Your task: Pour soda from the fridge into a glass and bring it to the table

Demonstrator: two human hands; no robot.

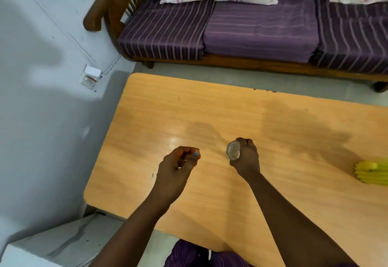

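A small clear glass point(233, 151) with clear liquid in it is held upright by my right hand point(246, 157), just over the middle of the light wooden table point(210, 203). Whether its base touches the tabletop is hidden by the hand. My left hand point(178, 162) hovers to the left of the glass, fingers curled loosely, with a small bluish spot at the fingertips that I cannot make out. No soda bottle or fridge is in view.
A yellow ribbed object point(371, 171) lies at the table's right edge. A purple striped sofa point(252, 31) with cartoon cushions stands beyond the table. A wall point(42, 98) with a white socket box point(90, 73) runs along the left; a white ledge point(52, 245) sits at lower left.
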